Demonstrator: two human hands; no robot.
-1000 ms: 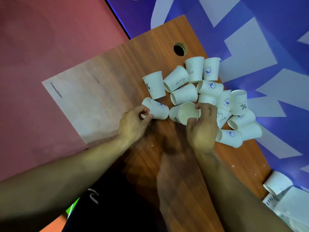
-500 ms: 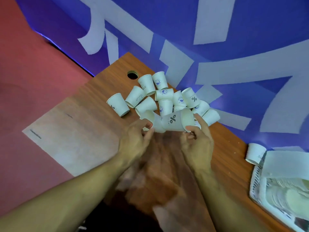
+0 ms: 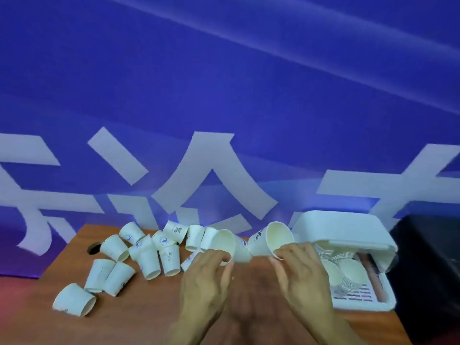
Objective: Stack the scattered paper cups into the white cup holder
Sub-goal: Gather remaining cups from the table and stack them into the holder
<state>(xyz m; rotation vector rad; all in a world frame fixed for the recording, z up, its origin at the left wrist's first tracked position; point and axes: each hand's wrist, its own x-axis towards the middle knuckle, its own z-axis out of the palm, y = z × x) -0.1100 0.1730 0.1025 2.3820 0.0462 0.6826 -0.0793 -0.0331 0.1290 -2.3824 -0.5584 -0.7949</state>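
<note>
My left hand [image 3: 206, 277] pinches the rim of a white paper cup [image 3: 220, 241] lifted above the table, its mouth turned toward me. In my right hand [image 3: 298, 267] is a second paper cup [image 3: 271, 239], gripped at the rim and tilted up to the right. The two cups meet bottom to bottom between my hands. Several loose paper cups [image 3: 146, 255] lie scattered on the left part of the wooden table [image 3: 34, 317]. The white cup holder [image 3: 361, 302] stands at the right with stacked cups [image 3: 348, 272] inside, its lid [image 3: 343, 227] raised.
A round cable hole [image 3: 94, 248] sits near the table's far left corner. A blue wall with large white shapes [image 3: 211, 175] rises right behind the table. A dark object [image 3: 430, 270] stands to the right of the holder.
Both hands have lifted their cups off the table and carried them to the right toward the holder. The view has swung up and right, so the holder now shows fully.
</note>
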